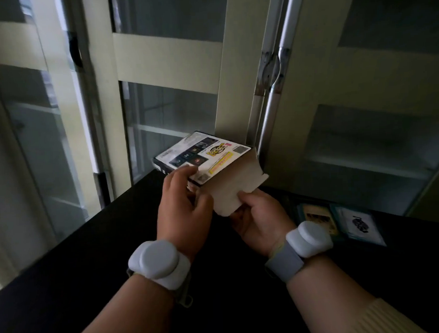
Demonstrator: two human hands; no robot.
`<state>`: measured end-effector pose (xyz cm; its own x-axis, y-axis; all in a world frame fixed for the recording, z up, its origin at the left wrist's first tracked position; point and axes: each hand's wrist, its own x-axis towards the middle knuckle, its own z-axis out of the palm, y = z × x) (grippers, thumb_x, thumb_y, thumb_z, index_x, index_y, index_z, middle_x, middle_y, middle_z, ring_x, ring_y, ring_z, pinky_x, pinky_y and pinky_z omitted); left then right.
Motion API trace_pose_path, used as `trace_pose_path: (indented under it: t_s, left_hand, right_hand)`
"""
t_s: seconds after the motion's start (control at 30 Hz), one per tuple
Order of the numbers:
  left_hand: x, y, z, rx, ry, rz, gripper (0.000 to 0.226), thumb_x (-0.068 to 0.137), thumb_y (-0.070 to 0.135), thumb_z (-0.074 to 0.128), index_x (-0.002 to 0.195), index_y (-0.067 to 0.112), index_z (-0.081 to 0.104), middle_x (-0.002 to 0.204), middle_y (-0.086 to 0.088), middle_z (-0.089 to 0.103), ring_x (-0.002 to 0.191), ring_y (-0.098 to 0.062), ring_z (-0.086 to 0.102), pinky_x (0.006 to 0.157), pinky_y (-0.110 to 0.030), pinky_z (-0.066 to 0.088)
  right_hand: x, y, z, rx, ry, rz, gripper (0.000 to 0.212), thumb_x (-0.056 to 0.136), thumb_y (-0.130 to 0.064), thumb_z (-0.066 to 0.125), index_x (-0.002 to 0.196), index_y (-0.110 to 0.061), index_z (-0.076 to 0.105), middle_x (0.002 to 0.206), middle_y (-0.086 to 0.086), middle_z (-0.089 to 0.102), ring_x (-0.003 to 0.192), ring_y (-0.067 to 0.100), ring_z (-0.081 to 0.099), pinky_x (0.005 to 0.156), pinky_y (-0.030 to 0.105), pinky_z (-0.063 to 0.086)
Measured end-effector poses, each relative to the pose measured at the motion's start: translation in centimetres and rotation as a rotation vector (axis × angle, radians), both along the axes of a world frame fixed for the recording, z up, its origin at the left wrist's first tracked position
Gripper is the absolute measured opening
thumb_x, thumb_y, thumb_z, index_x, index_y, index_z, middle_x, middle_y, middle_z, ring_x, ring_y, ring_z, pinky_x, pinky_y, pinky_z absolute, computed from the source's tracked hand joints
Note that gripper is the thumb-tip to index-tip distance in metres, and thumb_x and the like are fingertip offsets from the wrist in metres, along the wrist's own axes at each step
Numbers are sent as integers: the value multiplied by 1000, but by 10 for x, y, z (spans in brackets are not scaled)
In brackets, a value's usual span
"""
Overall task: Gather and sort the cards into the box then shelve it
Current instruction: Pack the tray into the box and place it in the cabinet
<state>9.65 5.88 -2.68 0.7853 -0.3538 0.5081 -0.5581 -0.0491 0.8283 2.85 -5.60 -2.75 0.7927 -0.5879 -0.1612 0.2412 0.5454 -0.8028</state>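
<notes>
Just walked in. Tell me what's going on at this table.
A person stands at a black table in front of glass-door cabinets. The left hand rests its fingers on the edge of a printed game box, while the right hand grips a pale cardboard piece right against that box; whether it is a flap or an insert is unclear. Two cards lie on the table to the right, not yet gathered.

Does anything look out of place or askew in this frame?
Yes: two cards lie loose on the black table, right of the hands, not in the box. The box's cardboard flap looks bent where the right hand grips it.
</notes>
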Motion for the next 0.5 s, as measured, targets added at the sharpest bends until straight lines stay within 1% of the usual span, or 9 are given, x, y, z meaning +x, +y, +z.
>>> trace_pose_path:
  t_s: [0.07,0.1,0.13,0.2,0.27,0.33,0.4,0.43,0.5]
  left_hand:
    - [-2,-1,0,-77,-45,-27,32,88,19,58,119,23,54,123,5,50,88,-13,62,79,-40,55]
    - [-1,-2,0,-94,-57,-29,30,88,22,58,118,24,56,123,5,51,87,-12,62,77,-37,55]
    - [0,-3,-1,-100,-61,-19,30,88,25,57,117,24,56,124,5,52,86,-10,62,76,-34,55]
    - [4,-2,-2,-98,-67,21,30,87,28,57,116,25,57,124,7,52,84,-6,60,75,-25,53]
    - [6,-3,-3,-90,-81,42,29,86,27,58,115,23,59,119,10,51,82,-1,58,73,-15,48]
    - [5,-4,-3,-74,-90,45,27,86,26,59,112,21,60,116,11,49,81,0,57,70,-10,44]
    - [3,-3,-2,-62,-91,42,29,84,29,57,112,21,60,114,11,49,82,-2,57,70,-13,45]
    - [2,-3,-1,-61,-86,37,31,82,31,56,112,21,60,113,11,49,83,-3,57,71,-16,47]
    - [0,-1,1,-66,-60,28,31,79,34,54,108,26,58,112,9,50,80,-7,59,70,-25,52]
  right_hand:
    - [-3,1,3,55,61,40,18,99,-15,43,104,-15,60,74,5,72,51,15,66,44,18,47]
    - [-4,1,4,16,119,53,15,98,-18,45,101,-14,60,75,6,70,49,16,66,41,17,45]
    - [-4,0,2,-82,194,43,14,97,-21,48,97,-13,59,75,8,68,49,16,65,40,16,42]
    - [-4,0,2,-438,364,-71,14,91,-27,60,91,-13,57,75,6,65,49,14,63,41,18,42]
    - [-6,-1,0,-809,474,-275,28,79,-29,72,94,-18,51,81,0,62,63,12,62,53,22,46]
    - [-7,0,0,-1075,488,-385,36,75,-29,74,99,-27,46,97,-3,58,82,11,59,65,25,46]
    - [-5,0,-3,-1287,496,-379,36,78,-25,70,109,-26,52,114,0,54,105,18,53,84,33,46]
    - [-4,0,-4,-1360,510,-338,36,81,-24,67,115,-23,55,122,1,53,115,21,48,94,37,43]
    - [-3,0,-6,-1383,529,-241,39,86,-19,58,125,-19,55,133,2,51,126,25,42,104,41,38]
